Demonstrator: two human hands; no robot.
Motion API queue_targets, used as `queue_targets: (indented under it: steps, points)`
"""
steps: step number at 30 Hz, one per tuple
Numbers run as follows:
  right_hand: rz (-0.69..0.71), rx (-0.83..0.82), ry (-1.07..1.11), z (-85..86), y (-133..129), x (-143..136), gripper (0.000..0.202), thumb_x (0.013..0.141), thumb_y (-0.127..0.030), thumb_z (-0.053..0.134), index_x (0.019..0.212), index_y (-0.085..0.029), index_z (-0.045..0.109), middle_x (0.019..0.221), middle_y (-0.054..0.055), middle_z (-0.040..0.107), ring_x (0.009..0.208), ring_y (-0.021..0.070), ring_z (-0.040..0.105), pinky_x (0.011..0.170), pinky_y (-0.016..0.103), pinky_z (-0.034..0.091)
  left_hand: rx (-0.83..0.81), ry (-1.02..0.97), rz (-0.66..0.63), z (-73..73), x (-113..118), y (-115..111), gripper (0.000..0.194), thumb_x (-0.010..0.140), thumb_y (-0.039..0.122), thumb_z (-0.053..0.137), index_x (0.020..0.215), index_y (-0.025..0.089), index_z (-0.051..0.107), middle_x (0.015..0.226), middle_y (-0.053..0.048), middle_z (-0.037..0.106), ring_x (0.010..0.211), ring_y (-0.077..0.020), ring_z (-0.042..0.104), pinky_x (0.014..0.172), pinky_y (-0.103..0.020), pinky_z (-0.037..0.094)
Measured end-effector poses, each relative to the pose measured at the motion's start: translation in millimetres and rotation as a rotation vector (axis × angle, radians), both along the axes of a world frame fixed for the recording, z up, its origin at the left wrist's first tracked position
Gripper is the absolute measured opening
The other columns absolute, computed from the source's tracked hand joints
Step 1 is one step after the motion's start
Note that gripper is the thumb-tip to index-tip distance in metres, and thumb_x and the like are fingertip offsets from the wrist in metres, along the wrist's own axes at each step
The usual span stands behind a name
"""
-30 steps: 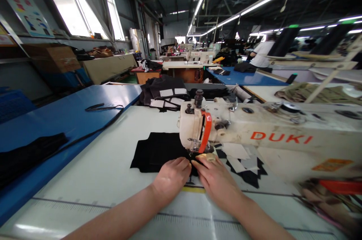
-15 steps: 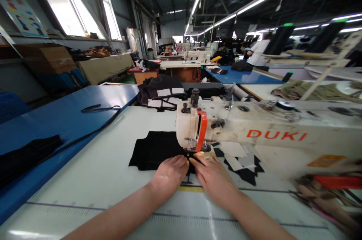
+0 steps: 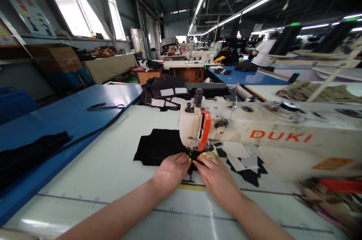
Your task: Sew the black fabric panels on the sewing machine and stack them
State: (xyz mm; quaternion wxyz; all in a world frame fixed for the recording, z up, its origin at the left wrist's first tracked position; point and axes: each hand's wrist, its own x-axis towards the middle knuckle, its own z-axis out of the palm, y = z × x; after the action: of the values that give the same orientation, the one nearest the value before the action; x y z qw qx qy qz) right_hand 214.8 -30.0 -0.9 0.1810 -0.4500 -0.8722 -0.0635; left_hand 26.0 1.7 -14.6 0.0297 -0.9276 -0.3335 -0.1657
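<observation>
A piece of black fabric (image 3: pixel 160 147) lies flat on the pale sewing table (image 3: pixel 113 164), its right part under the head of a white sewing machine (image 3: pixel 226 119). My left hand (image 3: pixel 173 170) pinches the near edge of the fabric, fingers together, just in front of the needle area. Close beside it, my right hand (image 3: pixel 213 172) has its fingertips closed on the same fabric to the right of the needle; something yellowish is around one finger. The needle and presser foot are mostly hidden behind the fingers and machine head.
White and black fabric scraps (image 3: pixel 243 161) lie right of the needle under the machine arm. Dark garments with white patches (image 3: pixel 166 93) are heaped behind. A blue table (image 3: pixel 93 130) at left carries a black strip. Scissors and tools (image 3: pixel 325 198) blur at lower right. Another person (image 3: pixel 261 53) stands far back.
The view has shifted slightly, so everything sits a little further right. The black fabric has moved a little away from me at the needle; both hands stay on it.
</observation>
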Motion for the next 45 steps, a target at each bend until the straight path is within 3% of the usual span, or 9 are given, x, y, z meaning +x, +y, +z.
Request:
queue_targets:
  steps: [6,12,22,45]
  points:
    - [0.002,-0.003,-0.003,0.1,-1,0,0.029,0.085,-0.010,0.048,0.110,-0.017,0.063,0.104,0.008,0.062,0.094,0.0217,0.055,0.091,0.041,0.044,0.082,-0.058,-0.025,-7.1,-7,-3,0.019,0.090,0.014,0.048,0.106,0.012,0.058,0.108,-0.010,0.064,0.106,-0.0212,0.059,0.088,-0.036,0.052]
    - [0.009,-0.029,-0.013,-1.3,0,1,0.032,0.086,-0.010,0.048,0.116,-0.017,0.059,0.103,0.007,0.061,0.096,0.0211,0.054,0.093,0.040,0.043,0.064,-0.076,-0.019,-6.4,-9,-6,0.020,0.089,0.013,0.049,0.107,0.011,0.059,0.113,-0.010,0.063,0.109,-0.0214,0.058,0.091,-0.036,0.050]
    - [-0.007,-0.024,-0.054,-4.4,1,1,0.036,0.082,-0.008,0.051,0.114,-0.019,0.060,0.104,0.006,0.062,0.094,0.0200,0.055,0.093,0.040,0.040,0.044,-0.053,-0.030,-3.6,-8,-5,0.019,0.091,0.012,0.045,0.103,0.012,0.059,0.109,-0.010,0.064,0.106,-0.0203,0.059,0.090,-0.036,0.050]
    - [-0.082,-0.088,-0.076,-2.8,4,-3,0.037,0.089,-0.013,0.041,0.123,-0.018,0.054,0.119,0.009,0.058,0.110,0.0234,0.050,0.101,0.045,0.032,0.013,-0.041,-0.015,-1.5,-6,10,0.019,0.088,0.011,0.048,0.104,0.011,0.059,0.109,-0.010,0.064,0.106,-0.0200,0.059,0.094,-0.035,0.048]
